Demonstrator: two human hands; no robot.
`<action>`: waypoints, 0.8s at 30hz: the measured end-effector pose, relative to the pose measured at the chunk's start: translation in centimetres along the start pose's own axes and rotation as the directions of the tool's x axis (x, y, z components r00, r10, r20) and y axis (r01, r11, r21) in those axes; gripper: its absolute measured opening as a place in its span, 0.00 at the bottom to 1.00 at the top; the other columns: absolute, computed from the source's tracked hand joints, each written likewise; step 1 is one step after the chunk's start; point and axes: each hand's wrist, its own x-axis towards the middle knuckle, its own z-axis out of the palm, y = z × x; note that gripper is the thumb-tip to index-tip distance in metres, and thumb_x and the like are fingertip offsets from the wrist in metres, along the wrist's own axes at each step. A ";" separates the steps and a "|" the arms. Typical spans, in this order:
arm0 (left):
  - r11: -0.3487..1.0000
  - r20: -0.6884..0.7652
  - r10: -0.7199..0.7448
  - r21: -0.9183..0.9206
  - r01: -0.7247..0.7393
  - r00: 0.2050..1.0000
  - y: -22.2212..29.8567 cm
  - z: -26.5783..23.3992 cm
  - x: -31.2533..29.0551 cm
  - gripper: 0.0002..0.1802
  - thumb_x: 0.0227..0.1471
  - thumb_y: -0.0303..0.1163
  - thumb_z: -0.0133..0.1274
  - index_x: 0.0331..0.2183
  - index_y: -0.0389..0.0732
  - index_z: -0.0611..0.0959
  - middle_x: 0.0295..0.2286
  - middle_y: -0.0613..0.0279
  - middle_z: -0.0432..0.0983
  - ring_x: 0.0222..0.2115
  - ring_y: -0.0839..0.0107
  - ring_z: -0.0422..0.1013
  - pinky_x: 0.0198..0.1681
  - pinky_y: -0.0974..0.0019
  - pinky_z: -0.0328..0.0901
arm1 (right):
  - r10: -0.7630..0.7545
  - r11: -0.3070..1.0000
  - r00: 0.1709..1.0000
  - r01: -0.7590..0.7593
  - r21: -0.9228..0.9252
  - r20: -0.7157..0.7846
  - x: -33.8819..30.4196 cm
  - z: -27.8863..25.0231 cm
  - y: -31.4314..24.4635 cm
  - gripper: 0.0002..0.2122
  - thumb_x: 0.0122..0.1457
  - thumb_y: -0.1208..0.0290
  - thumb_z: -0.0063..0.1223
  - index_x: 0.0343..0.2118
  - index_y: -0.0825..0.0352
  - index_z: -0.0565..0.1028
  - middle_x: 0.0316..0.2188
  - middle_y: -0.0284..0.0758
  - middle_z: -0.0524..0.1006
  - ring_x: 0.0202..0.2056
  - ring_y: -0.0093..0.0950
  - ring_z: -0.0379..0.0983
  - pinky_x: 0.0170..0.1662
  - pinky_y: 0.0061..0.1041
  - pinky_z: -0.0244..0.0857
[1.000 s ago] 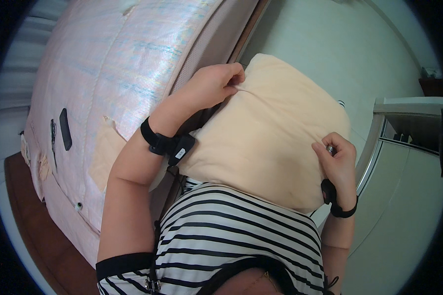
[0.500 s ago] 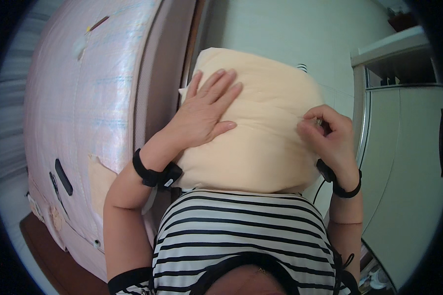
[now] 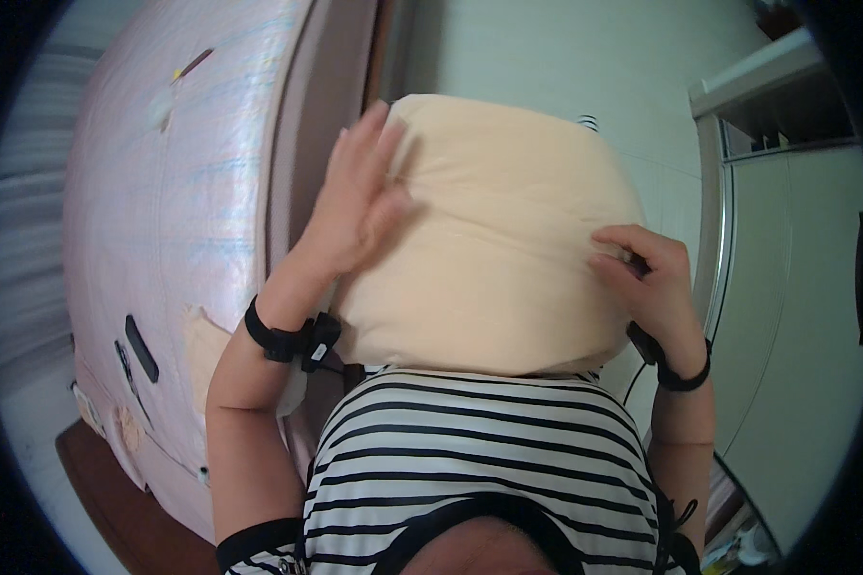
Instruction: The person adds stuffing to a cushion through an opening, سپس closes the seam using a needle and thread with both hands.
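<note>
A plump cream-coloured pillow (image 3: 508,220) lies across my lap, its surface softly creased. At its upper left edge, my left hand (image 3: 360,196) hovers on or just over the cloth with the fingers apart, a little blurred by motion. My right hand (image 3: 650,278) is at the pillow's right side, fingers curled and thumb drawn toward the forefinger. Whatever may be between those fingertips is too small or hidden to make out. Both wrists wear black bands with small dark devices.
To the left is a bed with a shiny pale pink cover (image 3: 182,211). On it lie a black oblong object (image 3: 142,347), what looks like dark scissors (image 3: 130,379), a cream cloth piece (image 3: 204,340) and a thin brown stick (image 3: 198,63). A pale cabinet (image 3: 786,287) stands at right.
My left hand has lifted from lying flat on the pillow and shifted left toward its edge. My right hand has dropped slightly, still curled at the right side.
</note>
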 end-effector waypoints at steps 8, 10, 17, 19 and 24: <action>0.981 0.081 -0.179 -0.059 0.183 0.981 -1.0 -1.2 -0.8 0.20 0.47 0.29 0.65 0.44 0.41 0.81 0.40 0.58 0.79 0.44 0.55 0.73 0.53 0.53 0.64 | -0.052 0.998 0.978 0.046 0.032 0.200 3.5 0.6 -4.0 0.12 0.52 0.78 0.67 0.41 0.67 0.81 0.20 0.29 0.74 0.19 0.18 0.63 0.25 0.19 0.58; 0.988 0.095 -0.143 -0.038 0.147 0.985 -1.0 -1.4 -0.8 0.13 0.44 0.28 0.65 0.36 0.42 0.82 0.38 0.60 0.78 0.41 0.56 0.73 0.50 0.53 0.64 | -0.100 0.993 0.965 0.111 -0.032 0.241 4.7 1.6 -5.2 0.13 0.52 0.76 0.68 0.41 0.66 0.81 0.20 0.31 0.75 0.19 0.23 0.66 0.25 0.23 0.61; 0.972 0.071 0.174 0.148 -0.183 0.982 0.7 -3.8 -2.3 0.09 0.41 0.29 0.63 0.27 0.45 0.79 0.34 0.65 0.76 0.41 0.61 0.73 0.48 0.56 0.64 | -0.327 0.866 0.889 0.418 -0.275 0.321 7.8 7.5 -6.7 0.11 0.50 0.68 0.66 0.38 0.62 0.81 0.22 0.38 0.79 0.26 0.40 0.78 0.29 0.37 0.70; 0.964 0.115 0.193 0.160 -0.210 0.974 0.5 -4.1 -2.8 0.08 0.42 0.30 0.63 0.27 0.45 0.79 0.34 0.66 0.76 0.42 0.62 0.73 0.49 0.56 0.65 | -0.335 0.828 0.864 0.460 -0.321 0.375 8.0 8.4 -6.6 0.08 0.51 0.67 0.66 0.32 0.62 0.80 0.22 0.38 0.79 0.27 0.39 0.78 0.29 0.38 0.70; 0.980 0.125 0.186 0.051 -0.193 0.975 -0.1 -3.8 -3.0 0.10 0.41 0.30 0.63 0.29 0.45 0.79 0.33 0.66 0.77 0.42 0.63 0.74 0.52 0.56 0.65 | -0.315 0.774 0.840 0.496 -0.394 0.441 7.7 9.3 -6.8 0.07 0.52 0.68 0.63 0.22 0.63 0.76 0.21 0.37 0.77 0.25 0.39 0.77 0.28 0.41 0.68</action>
